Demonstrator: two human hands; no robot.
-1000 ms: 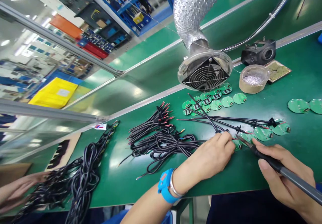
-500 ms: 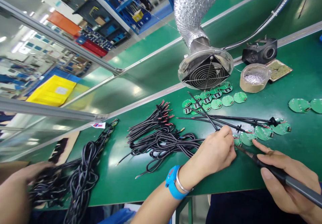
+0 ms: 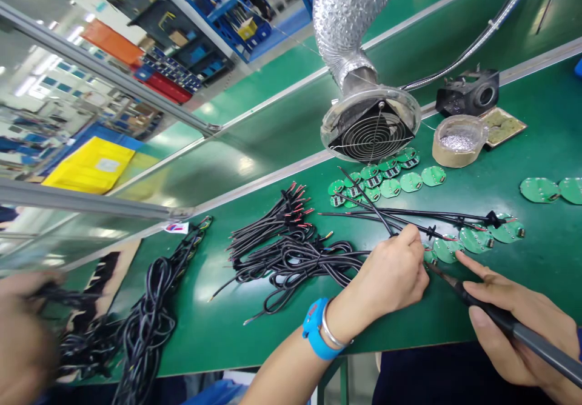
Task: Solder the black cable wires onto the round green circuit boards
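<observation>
My left hand [image 3: 391, 271] is closed on a black cable [image 3: 375, 208], its fingertips low over the table. The cable's stripped end meets a small round green circuit board [image 3: 428, 254], mostly hidden by the fingers. My right hand [image 3: 522, 326] grips a soldering iron [image 3: 495, 311] like a pen, with the tip at that board's edge. Its index finger reaches out to the neighbouring circuit board [image 3: 448, 250]. Further right, two more boards have short black cables [image 3: 445, 216] lying at them, red wire ends on the green surface.
A fume extractor [image 3: 375, 129] hangs over rows of green boards [image 3: 390, 187]. Behind lie a solder-filled bowl [image 3: 460, 141], a sponge tray [image 3: 504, 127] and a black iron stand [image 3: 468, 93]. Cable bundles [image 3: 313, 259] lie to the left. A co-worker's blurred hand [image 3: 27, 326] holds dark cables at far left.
The co-worker's hand at far left has lifted away from the pile with dark cables in it. My own hands, the cable and the iron stay almost still.
</observation>
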